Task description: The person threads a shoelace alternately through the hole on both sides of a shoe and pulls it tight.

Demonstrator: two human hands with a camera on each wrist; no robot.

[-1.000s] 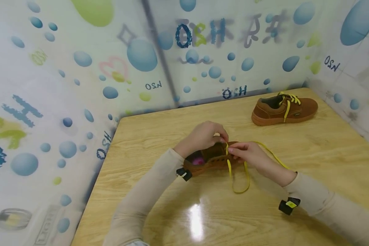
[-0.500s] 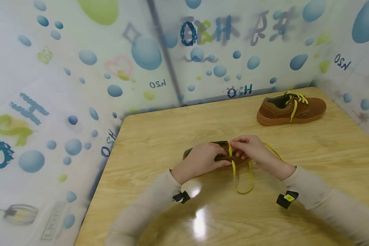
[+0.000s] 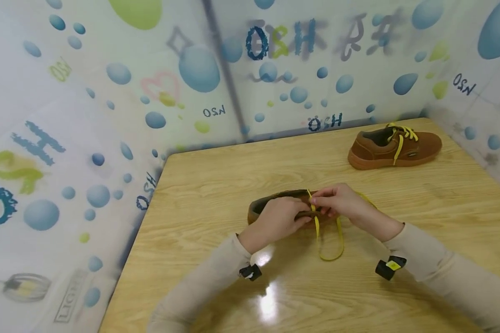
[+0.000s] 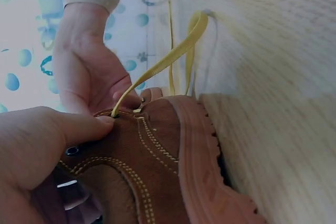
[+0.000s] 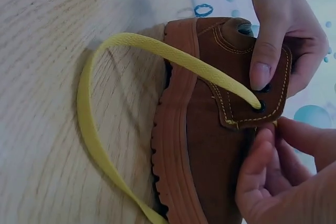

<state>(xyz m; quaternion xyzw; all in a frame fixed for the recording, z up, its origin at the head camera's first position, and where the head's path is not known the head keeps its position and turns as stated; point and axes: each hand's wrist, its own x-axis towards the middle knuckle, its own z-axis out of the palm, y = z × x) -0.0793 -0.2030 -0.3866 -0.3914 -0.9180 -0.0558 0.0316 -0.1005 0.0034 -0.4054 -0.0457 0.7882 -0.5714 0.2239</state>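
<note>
A brown shoe point(image 3: 256, 212) lies on the table, toe to the right, with a yellow shoelace point(image 5: 86, 103) threaded through an eyelet and looping down beside it. My left hand point(image 3: 277, 215) grips the shoe's near eyelet flap point(image 5: 239, 113); its thumb point(image 5: 261, 72) lies on the outside by the eyelets, its fingers behind. At the inner side of that flap, my right hand point(image 3: 343, 203) pinches the lace between thumb and fingertips. In the right wrist view only a short bit of lace shows at those fingertips.
A matching brown shoe point(image 3: 404, 149), its yellow laces threaded, stands at the table's back right. The wooden table point(image 3: 216, 180) meets a wall point(image 3: 129, 120) patterned with blue and green drops at the back and left. A bright reflection lies on the near tabletop.
My left hand has moved from the shoe's far side to its near flap and now grips it. My right hand still pinches the lace. The head view has shifted slightly.
</note>
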